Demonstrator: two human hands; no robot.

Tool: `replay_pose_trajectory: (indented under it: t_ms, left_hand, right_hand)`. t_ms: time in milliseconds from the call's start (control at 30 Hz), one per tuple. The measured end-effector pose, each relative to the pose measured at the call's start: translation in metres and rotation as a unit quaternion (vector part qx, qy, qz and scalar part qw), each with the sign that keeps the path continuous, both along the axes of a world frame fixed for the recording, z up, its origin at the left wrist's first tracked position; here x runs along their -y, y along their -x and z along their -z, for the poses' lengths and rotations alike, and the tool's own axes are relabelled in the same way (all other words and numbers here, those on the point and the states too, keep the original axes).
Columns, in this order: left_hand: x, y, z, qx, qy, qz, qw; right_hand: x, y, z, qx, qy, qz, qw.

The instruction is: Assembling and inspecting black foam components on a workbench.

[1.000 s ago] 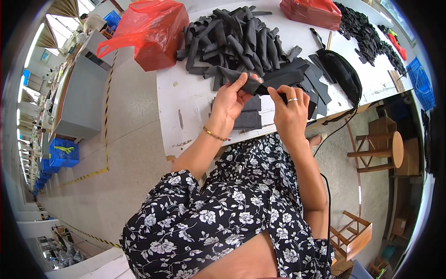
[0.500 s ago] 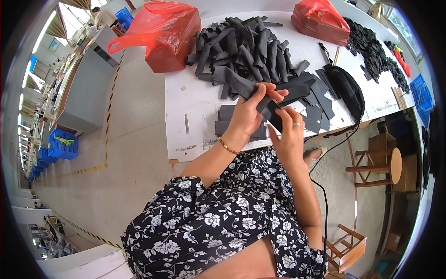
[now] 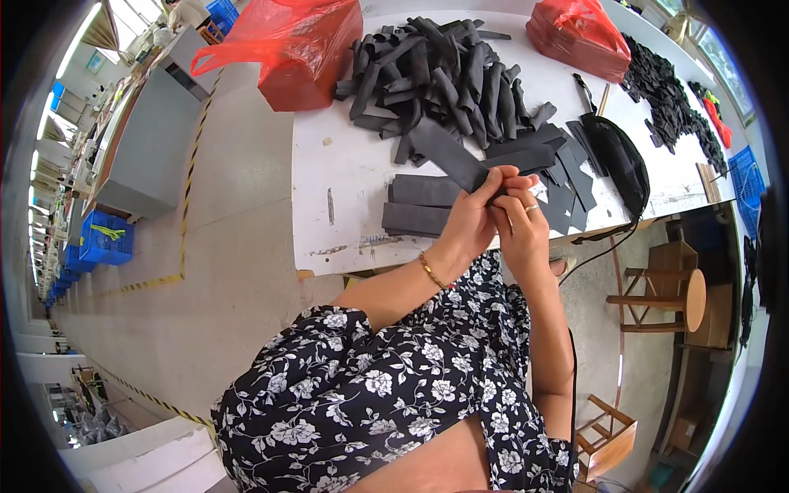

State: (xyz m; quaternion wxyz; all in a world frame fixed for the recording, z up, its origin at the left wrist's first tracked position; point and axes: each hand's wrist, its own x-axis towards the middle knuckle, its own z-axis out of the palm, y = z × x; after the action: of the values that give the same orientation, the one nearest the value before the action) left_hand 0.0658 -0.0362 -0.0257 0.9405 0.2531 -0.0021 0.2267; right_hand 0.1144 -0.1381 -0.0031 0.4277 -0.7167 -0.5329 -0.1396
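A flat black fabric strip (image 3: 449,156) runs up and left from my two hands, which meet at its near end. My left hand (image 3: 475,215) is closed on the strip, thumb on top. Pressed against the same end are the bent fingers of my right hand (image 3: 523,226), a ring on one of them. Beyond lies a heap of rolled black fabric pieces (image 3: 460,78). Flat black strips (image 3: 421,205) lie on the table left of my hands, and more loose flat pieces (image 3: 567,177) spread out to their right.
The white table (image 3: 329,164) carries a red plastic bag (image 3: 308,62) at left and another red bag (image 3: 579,37) at the back. A black cover (image 3: 616,164) with a cord sits at right, near a pile of small black pieces (image 3: 678,103). A wooden stool (image 3: 694,300) stands below.
Both hands have come together and shifted slightly right and nearer. The strip has slid through with them, its near end now covered by my fingers.
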Motion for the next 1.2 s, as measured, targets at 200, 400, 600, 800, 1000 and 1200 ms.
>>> replay_pose_trajectory:
  t_ms: [200,400,600,800,1000,1200]
  left_hand:
    - [-0.017,0.004,-0.013,-0.045,0.025,-0.031,0.998]
    - [-0.014,0.003,-0.022,0.013,0.017,-0.103,0.994]
    - [-0.011,0.007,-0.02,-0.001,0.026,-0.107,0.994]
    - [-0.01,0.007,-0.015,0.002,0.024,-0.108,0.994]
    - [-0.016,-0.001,-0.018,-0.003,0.021,-0.138,0.99]
    - [-0.032,-0.002,-0.026,0.072,-0.02,-0.106,0.991]
  right_hand:
    - [0.006,-0.005,0.001,-0.021,-0.002,0.009,1.0]
    - [0.005,-0.01,-0.008,0.022,-0.017,-0.019,0.999]
    - [-0.001,-0.009,-0.005,0.01,-0.036,-0.031,0.999]
    - [0.0,-0.013,0.0,-0.012,-0.006,-0.029,0.999]
    - [-0.008,-0.003,-0.008,-0.332,-0.034,-0.057,0.941]
    - [-0.007,-0.001,0.008,-0.441,-0.179,0.026,0.879]
